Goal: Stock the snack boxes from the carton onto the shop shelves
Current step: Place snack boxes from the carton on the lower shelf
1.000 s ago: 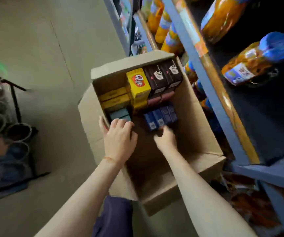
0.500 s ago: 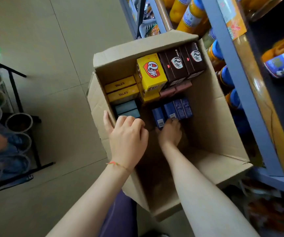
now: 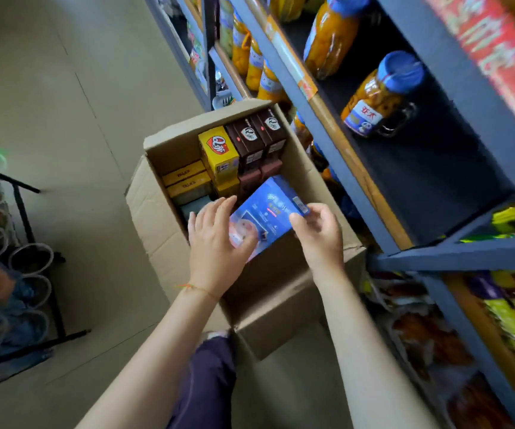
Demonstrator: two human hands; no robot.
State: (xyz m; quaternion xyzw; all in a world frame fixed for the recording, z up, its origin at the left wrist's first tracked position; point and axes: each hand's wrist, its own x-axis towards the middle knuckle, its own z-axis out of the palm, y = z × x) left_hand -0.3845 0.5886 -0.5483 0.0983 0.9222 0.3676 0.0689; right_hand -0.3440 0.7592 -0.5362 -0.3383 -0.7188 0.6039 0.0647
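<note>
Rising along the right, the blue shop shelves (image 3: pixel 411 125) carry jars of orange fruit (image 3: pixel 380 94) and bright packets lower down. Just beside them on the floor stands the open carton (image 3: pixel 169 218), holding yellow boxes (image 3: pixel 219 150) and brown boxes (image 3: pixel 257 136). Above its opening is a blue snack box (image 3: pixel 268 216), tilted: the left hand (image 3: pixel 215 239) holds its near end, the right hand (image 3: pixel 319 232) pinches its right edge.

"TALA'S" on flat yellow boxes (image 3: pixel 185 178) in carton (image 3: pixel 154 218).
</note>
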